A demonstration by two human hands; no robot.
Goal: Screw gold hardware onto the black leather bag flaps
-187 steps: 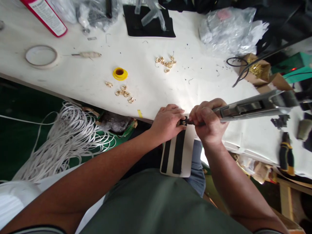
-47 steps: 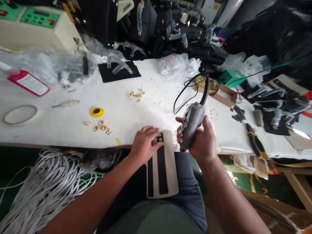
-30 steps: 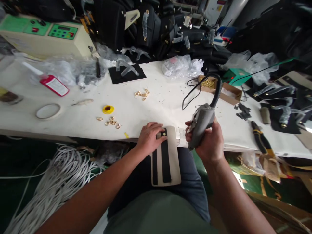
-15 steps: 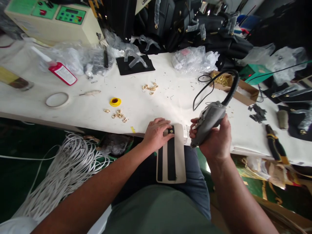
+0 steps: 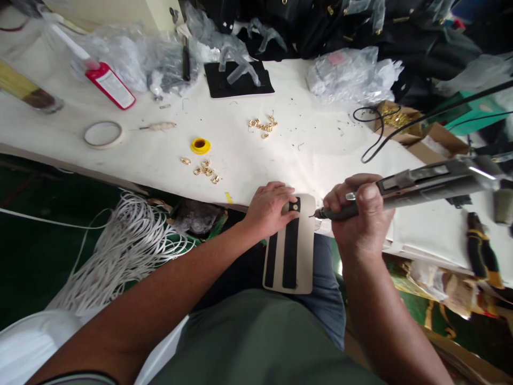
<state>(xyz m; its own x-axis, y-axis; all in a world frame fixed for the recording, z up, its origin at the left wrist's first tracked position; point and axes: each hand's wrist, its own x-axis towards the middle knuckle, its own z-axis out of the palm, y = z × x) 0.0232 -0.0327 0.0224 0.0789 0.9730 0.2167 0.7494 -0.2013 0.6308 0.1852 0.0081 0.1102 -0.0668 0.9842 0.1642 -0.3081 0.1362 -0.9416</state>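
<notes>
A beige panel [image 5: 305, 246] with rounded corners rests partly on the table edge and partly over my lap. Two black straps [image 5: 290, 251] run along it, and a small gold stud [image 5: 295, 207] shows at the top of one. My left hand [image 5: 269, 209] holds the panel down, its thumb and fingertips around the strap end by the stud. In my right hand [image 5: 358, 214] is a grey electric screwdriver [image 5: 425, 184], lying nearly level. Its thin bit points left, close to the panel's right edge and apart from the stud.
Gold clasps [image 5: 263, 126] and more gold pieces [image 5: 205, 169] lie near a yellow spool [image 5: 200, 145]. Further out are a tape roll [image 5: 103, 133], a red bottle [image 5: 110, 85], plastic wrap [image 5: 344, 75], a box of gold parts [image 5: 398, 120] and pliers [image 5: 481, 248].
My right hand has turned the screwdriver from steeply upright to nearly level, its bit now pointing at the panel. My left hand stays on the panel. The view has shifted.
</notes>
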